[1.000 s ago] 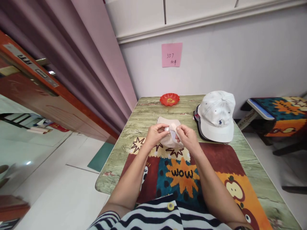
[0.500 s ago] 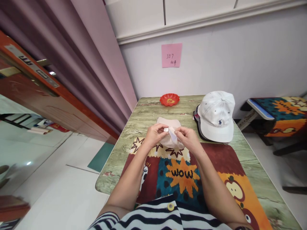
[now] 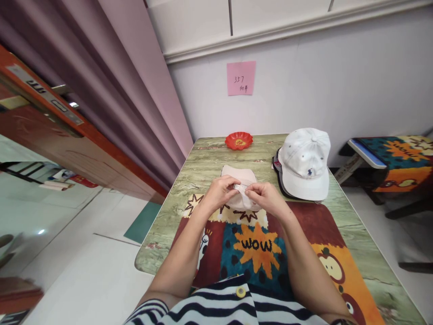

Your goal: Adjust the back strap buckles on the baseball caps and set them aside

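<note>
A pale pinkish-white cap (image 3: 244, 204) lies at the far edge of the patterned mat, its brim pointing toward the wall. My left hand (image 3: 220, 191) pinches the cap's fabric from the left, close to a small white label that shows in part at the fingertips. From the right, my right hand (image 3: 267, 197) has thumb and forefinger closed on the same cap, a short way from the left fingertips. Exactly which band or fold each hand grips is too small to make out.
Stacked caps stand at the right, a white cap (image 3: 306, 164) on top of darker ones. A red scalloped dish (image 3: 239, 141) sits at the back of the wood-patterned table (image 3: 199, 169). The colourful mat (image 3: 255, 246) lies under my forearms. A door (image 3: 91, 140) and curtain are at left.
The whitish flap raised between my hands now lies lower and flatter. My left fingers have curled over the label, covering more of it. The stacked caps have not moved.
</note>
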Tool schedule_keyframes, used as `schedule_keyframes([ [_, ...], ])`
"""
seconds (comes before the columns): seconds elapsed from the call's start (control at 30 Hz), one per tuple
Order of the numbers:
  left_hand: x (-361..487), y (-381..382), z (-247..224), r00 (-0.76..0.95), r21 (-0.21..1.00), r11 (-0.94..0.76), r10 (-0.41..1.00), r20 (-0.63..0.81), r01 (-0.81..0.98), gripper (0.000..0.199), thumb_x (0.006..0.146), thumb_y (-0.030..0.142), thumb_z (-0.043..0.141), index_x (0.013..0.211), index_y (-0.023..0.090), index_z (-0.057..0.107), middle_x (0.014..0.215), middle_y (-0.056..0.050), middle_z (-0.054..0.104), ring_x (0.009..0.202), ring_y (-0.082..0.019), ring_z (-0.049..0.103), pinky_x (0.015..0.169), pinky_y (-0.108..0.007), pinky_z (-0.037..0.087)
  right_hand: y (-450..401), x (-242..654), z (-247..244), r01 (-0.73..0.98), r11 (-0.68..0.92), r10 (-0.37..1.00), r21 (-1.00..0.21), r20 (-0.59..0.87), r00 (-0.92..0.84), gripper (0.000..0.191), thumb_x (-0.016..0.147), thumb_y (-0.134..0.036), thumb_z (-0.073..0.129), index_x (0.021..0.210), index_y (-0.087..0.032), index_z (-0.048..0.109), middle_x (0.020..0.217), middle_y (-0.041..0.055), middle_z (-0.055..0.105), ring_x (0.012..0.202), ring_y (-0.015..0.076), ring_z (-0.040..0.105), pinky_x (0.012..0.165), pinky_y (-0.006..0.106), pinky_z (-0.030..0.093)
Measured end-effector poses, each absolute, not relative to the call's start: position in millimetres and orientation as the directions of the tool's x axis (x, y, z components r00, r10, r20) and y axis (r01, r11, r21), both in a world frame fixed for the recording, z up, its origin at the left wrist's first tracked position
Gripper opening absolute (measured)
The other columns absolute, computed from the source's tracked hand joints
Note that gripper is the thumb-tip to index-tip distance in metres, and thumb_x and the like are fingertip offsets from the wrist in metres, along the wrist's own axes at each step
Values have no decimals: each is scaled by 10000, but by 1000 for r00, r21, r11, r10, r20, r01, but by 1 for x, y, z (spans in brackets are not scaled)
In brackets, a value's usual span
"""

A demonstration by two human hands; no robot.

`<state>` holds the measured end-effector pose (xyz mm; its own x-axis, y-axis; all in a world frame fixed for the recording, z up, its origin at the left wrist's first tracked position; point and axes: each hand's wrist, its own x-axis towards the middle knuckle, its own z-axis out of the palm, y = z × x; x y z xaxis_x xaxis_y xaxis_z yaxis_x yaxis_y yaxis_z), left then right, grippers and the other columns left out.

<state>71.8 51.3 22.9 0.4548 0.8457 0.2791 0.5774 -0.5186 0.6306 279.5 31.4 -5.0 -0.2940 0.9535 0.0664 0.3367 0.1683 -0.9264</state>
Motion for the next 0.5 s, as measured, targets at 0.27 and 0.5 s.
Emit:
schedule_keyframes([
  [0.27, 73, 48, 28, 588, 468, -617, 776, 228, 632, 222, 846, 105, 662, 1039, 200, 715, 983, -49, 724, 900, -184, 673, 819, -289, 493, 29, 290, 1, 405, 203, 936, -891, 54, -349, 282, 860, -378, 580, 752, -179, 747, 566, -18, 538, 544, 118, 417, 525, 244, 302],
  [0.5, 79, 42, 34, 617, 394, -634, 764, 187, 665, 215, 853, 119, 661, 1039, 211, 719, 963, -44, 715, 876, -183, 661, 766, -264, 478, 30, 292, -1, 380, 248, 931, -891, 112, -346, 286, 877, -384, 581, 773, -188, 761, 637, -4, 619, 579, 132, 469, 558, 252, 336],
])
